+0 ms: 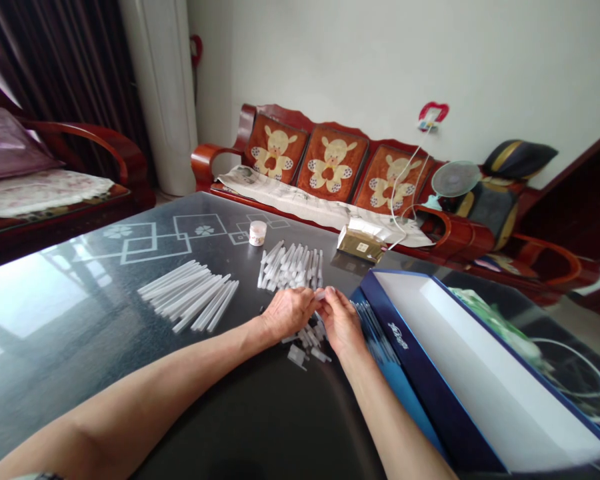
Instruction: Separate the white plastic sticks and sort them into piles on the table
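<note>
clearly both hands are busy at the middle of the dark glass table [80,347], joined over one small translucent plastic piece [321,294]. the left hand [287,312] and the right hand [341,321] meet fingertip to fingertip, each with its fingers curled and pinched onto an end of that piece, so neither hand is open; whether it is a tube being capped or two parts being pressed together is too small to tell. judging from the layout, the step in hand looks like fitting a short part onto a tube: a scatter of short loose pieces [307,343] lies just under and between the wrists, a heap of shorter tubes [291,265] sits just beyond the fingers, and a neat fan of long tubes [190,295] lies well off to the left. the next move would seem to call for a straight, gentle push with the two ends kept in line, since the piece is thin and slippery. a blue box with a white lining [480,373] lies open just right of the right forearm, and a small white jar [257,233] stands farther back.
</note>
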Available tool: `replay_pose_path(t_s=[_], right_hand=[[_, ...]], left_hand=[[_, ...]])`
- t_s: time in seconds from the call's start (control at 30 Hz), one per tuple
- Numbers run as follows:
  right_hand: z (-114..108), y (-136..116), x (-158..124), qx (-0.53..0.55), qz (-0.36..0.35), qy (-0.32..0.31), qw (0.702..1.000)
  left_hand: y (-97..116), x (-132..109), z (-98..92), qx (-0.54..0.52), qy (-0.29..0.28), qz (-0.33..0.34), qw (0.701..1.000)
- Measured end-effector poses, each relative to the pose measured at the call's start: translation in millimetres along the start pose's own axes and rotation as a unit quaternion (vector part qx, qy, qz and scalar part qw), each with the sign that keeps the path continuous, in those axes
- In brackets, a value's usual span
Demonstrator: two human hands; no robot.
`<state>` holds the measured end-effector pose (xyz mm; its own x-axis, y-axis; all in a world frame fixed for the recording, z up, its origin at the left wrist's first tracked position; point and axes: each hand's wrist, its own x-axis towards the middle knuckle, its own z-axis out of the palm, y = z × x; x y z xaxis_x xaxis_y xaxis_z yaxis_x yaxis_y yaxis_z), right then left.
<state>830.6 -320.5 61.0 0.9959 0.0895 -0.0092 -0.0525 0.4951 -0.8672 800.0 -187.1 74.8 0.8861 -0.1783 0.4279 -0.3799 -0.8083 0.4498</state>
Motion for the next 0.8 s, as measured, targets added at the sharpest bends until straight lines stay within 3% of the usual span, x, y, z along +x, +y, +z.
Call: replay_pose_path(t_s=[0.07, 0.13, 0.23, 0.3, 0.37, 0.4, 0.47, 0.63, 0.7, 0.8], right_hand=[[-0.8, -0.5, 0.6, 0.004, -0.008, -0.005, 1.0], [-1.5, -1.2, 0.8, 0.013, -0.009, -0.015, 1.0], [-2.0, -3.1, -0.2, 0.025, -0.008, -0.046, 0.999], [-2.1, -4.6, -1.2, 0.027, -0.008, -0.073, 0.997], [-2.2, -5.9, -1.7, 0.026, -0.008, -0.091, 0.995], [-2.3, -6.3, -1.6, 0.025, -0.006, -0.093, 0.995], [-2.7, -6.2, -0.6, 0.027, -0.001, -0.083, 0.996], [-2.3, -1.6, 1.2, 0.033, 0.019, -0.04, 0.998], [-0.8, 0.1, 0.3, 0.017, 0.013, -0.033, 0.999], [2.3, 0.0, -1.9, 0.004, 0.007, -0.018, 1.0]], left_hand=[[0.7, 2.3, -2.2, -0.106, -0.016, -0.023, 0.994], [0.4, 5.2, -5.0, -0.255, -0.069, -0.064, 0.962], [-2.2, 9.5, -9.5, -0.466, -0.157, -0.134, 0.86], [-4.6, 11.4, -11.8, -0.549, -0.193, -0.172, 0.795], [-6.1, 12.1, -12.6, -0.586, -0.218, -0.188, 0.757], [-6.3, 12.1, -12.3, -0.587, -0.219, -0.187, 0.756], [-5.9, 11.4, -10.5, -0.553, -0.196, -0.171, 0.792], [-2.5, 7.1, -3.5, -0.282, -0.076, -0.098, 0.951], [-1.0, 5.0, -1.9, -0.164, -0.033, -0.07, 0.983], [1.3, 2.5, -2.0, -0.049, -0.004, -0.03, 0.998]])
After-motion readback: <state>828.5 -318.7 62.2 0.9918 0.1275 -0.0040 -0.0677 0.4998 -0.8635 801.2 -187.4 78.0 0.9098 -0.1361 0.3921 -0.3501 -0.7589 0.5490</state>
